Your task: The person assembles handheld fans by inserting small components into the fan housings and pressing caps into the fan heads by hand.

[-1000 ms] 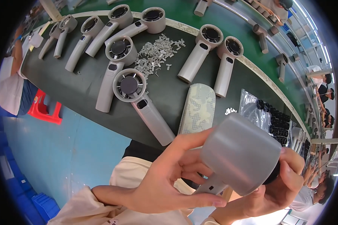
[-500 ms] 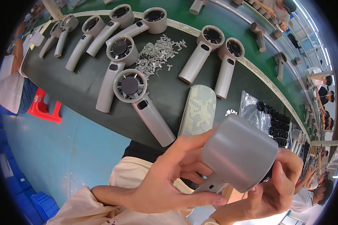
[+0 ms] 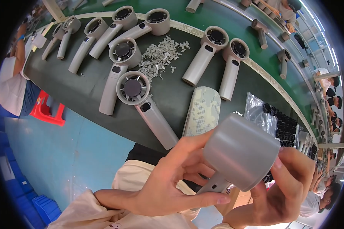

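In front of me a grey handheld fan (image 3: 240, 150) is tilted, its round head raised and its side turned toward me. My left hand (image 3: 176, 179) is closed around its short visible stretch of handle, thumb along the handle below the head and fingers behind it. At the right rim of the head, my right hand (image 3: 284, 187) has its fingers curled, with fingertips touching the edge. The face of this fan is turned away, so whatever lies inside it is hidden. Just beyond lies a cream and grey patterned oblong case (image 3: 202, 108).
Several grey fans, one of them a fan (image 3: 133, 87) nearest me, lie on the dark table (image 3: 84, 82) around a pile of small pale pieces (image 3: 160, 55). Black round parts (image 3: 284, 128) and a clear plastic bag (image 3: 256, 112) sit right. Beyond the rail runs a green conveyor (image 3: 237, 28); people work alongside.
My right hand has shifted slightly right and down along the fan's rim, its fingers spread a little wider. The held fan has moved slightly left; my left hand keeps its grip.
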`<state>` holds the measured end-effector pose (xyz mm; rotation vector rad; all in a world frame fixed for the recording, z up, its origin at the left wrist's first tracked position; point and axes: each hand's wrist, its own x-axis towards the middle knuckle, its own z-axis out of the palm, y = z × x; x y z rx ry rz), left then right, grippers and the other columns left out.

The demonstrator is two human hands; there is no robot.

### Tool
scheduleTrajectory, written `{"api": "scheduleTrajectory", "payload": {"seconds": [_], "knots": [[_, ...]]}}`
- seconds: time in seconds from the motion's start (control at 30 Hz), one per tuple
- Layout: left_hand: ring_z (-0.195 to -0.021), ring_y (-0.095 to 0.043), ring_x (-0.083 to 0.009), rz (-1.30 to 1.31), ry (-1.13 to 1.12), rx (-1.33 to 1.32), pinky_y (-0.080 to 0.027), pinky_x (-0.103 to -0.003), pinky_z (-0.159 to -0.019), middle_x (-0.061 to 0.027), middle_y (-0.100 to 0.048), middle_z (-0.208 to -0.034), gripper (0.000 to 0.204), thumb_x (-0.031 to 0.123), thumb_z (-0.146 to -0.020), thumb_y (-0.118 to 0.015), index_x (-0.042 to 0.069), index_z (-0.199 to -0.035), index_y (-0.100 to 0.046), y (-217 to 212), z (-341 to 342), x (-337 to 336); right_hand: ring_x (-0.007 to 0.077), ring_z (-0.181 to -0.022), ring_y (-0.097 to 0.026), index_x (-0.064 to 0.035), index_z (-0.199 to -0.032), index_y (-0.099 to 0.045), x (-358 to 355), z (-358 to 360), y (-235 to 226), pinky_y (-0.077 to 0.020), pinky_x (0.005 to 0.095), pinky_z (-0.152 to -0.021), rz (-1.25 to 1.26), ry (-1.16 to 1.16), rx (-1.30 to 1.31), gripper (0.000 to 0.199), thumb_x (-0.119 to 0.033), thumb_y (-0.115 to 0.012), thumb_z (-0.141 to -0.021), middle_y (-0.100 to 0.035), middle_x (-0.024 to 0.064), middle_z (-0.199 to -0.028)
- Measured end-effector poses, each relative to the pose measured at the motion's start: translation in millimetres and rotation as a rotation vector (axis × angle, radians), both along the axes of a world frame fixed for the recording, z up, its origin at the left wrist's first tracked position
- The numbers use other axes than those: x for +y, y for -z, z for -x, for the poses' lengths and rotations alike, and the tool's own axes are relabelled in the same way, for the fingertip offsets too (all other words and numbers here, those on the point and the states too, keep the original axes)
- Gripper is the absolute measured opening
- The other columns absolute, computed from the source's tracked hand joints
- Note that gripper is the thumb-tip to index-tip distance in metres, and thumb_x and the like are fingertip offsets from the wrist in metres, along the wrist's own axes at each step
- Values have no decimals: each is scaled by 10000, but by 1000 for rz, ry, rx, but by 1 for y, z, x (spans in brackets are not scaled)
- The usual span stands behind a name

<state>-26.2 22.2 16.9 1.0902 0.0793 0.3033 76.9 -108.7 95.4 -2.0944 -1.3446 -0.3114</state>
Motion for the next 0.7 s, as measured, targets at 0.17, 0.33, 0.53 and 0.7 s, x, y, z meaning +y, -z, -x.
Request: {"api": "scheduleTrajectory", "payload": {"seconds": [0.17, 0.33, 0.53, 0.7], "knots": [[-1054, -580, -241, 8, 18, 25, -525, -393, -855, -152, -523, -1178, 909, -114, -619, -776, 53, -1323, -225, -1, -1, 0, 235, -851, -525, -28, -1016, -608, -2, -11, 1, -432, 331, -758, 2, -45, -28, 410, -120, -734, -636, -553, 169, -968], [-1032, -595, -242, 8, 40, 16, -535, -383, -823, -163, -531, -1169, 928, -103, -607, -791, 42, -1321, -216, -9, -1, -2, 225, -798, -591, -66, -999, -614, -13, -41, 13, -527, 237, -627, -137, -363, -128, 338, -71, -759, -693, -524, 221, -987], [-1013, -609, -250, -55, -12, -78, -529, -385, -795, -181, -532, -1167, 941, -86, -588, -813, 33, -1315, -228, -9, -2, -5, 188, -743, -597, 15, -1068, -520, -18, -44, 41, -524, 216, -648, -455, -368, 293, 502, -77, -793, -656, -510, 246, -997], [-1020, -606, -250, -84, -8, -52, -531, -374, -788, -184, -536, -1168, 944, -90, -579, -815, 33, -1310, -231, -10, -2, -5, 180, -736, -591, 7, -1042, -520, -18, -38, 44, -521, 220, -656, -515, -311, 311, 508, -102, -810, -639, -508, 245, -1009]]}}
